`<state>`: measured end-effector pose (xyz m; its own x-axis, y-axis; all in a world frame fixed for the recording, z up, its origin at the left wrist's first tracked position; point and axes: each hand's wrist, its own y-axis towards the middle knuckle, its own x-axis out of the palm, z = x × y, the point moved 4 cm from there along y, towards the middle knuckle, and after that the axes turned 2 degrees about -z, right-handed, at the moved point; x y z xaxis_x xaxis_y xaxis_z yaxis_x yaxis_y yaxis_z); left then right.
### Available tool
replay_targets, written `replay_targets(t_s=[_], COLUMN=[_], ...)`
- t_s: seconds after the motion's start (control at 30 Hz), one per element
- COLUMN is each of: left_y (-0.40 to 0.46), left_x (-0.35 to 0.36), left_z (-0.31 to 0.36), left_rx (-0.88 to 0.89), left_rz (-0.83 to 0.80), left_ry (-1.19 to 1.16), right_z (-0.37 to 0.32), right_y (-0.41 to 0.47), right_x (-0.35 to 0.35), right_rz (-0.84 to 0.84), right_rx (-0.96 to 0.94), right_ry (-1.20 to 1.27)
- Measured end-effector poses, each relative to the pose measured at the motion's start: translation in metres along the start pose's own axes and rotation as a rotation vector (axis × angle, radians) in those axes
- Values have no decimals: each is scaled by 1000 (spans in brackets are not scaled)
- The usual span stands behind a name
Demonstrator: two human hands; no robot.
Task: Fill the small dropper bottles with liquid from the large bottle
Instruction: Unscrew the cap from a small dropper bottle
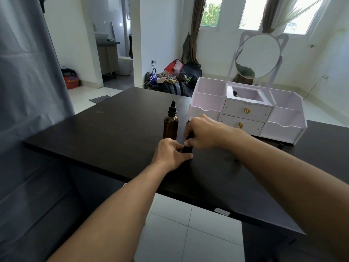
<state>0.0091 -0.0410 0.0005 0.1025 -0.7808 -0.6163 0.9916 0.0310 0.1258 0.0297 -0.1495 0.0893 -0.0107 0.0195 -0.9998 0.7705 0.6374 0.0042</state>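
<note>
A large amber bottle point(170, 126) with a black dropper cap stands upright on the black table point(105, 133). Just in front and to its right, a small dark dropper bottle point(187, 149) stands on the table, mostly hidden by my hands. My left hand point(171, 154) grips its body from the left. My right hand point(203, 132) pinches its dark cap from above. A small black object point(280, 145), perhaps a dropper cap, lies on the table under my right forearm's far side.
A white organiser point(247, 112) with two drawers, side compartments and a round cat-ear mirror point(257, 55) stands at the table's back right. A grey curtain point(28, 82) hangs at the left. The near table edge runs diagonally above white floor tiles.
</note>
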Motion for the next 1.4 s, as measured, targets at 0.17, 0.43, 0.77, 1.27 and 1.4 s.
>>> replay_targets(t_s=[0.17,0.43,0.77,1.27,1.4], left_y=[1,1,0,0,0], left_x=[0,0,0,0,-2], left_z=[1,1,-1,-3,-3], left_rx=[9,9,-16,-32,-35], left_rz=[-10,-10,-20,-18,-1], left_ry=[17,14,-5,1,10], right_z=[-2,-5,-1,-4,-5], right_y=[1,-2,3,1,2], right_x=[0,-7,-5,-7,-9], right_rz=[18,-56,6,-14,-7], right_rx=[-13,-78,29,31,25], right_ry=[0,35,22,77,130])
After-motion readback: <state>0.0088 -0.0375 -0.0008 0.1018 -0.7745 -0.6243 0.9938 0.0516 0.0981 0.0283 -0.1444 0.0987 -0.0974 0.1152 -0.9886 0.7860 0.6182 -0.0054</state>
